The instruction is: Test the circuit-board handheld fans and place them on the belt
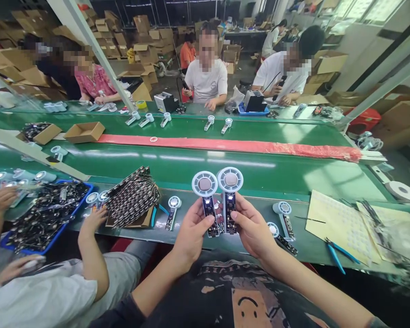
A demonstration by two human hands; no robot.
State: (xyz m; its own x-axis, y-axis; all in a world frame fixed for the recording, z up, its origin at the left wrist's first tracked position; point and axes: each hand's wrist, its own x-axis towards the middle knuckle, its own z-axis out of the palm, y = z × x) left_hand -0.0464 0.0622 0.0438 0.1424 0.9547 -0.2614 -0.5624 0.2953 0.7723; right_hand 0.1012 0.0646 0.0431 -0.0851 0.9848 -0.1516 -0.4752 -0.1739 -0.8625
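Observation:
My left hand [192, 228] is closed round a small fan unit [205, 184] with a round pale-blue head and a black circuit board down its handle. A second such fan unit [230, 180] is held upright by my right hand [253, 224], its thumb pressed on the board. The two round heads stand side by side, and a small light shows on each board. Left of my hands a fan unit [172, 212] lies on the bench. To the right lie another fan unit [286, 220] and a partly hidden one [282, 238].
A stack of circuit boards [133, 198] and a blue tray [85, 196] of parts lie left, near a co-worker's hand [93, 221]. Blue-handled pliers [336, 256] lie by yellow sheets [338, 225] at right. Beyond runs a green conveyor [177, 166] with a red strip [225, 145].

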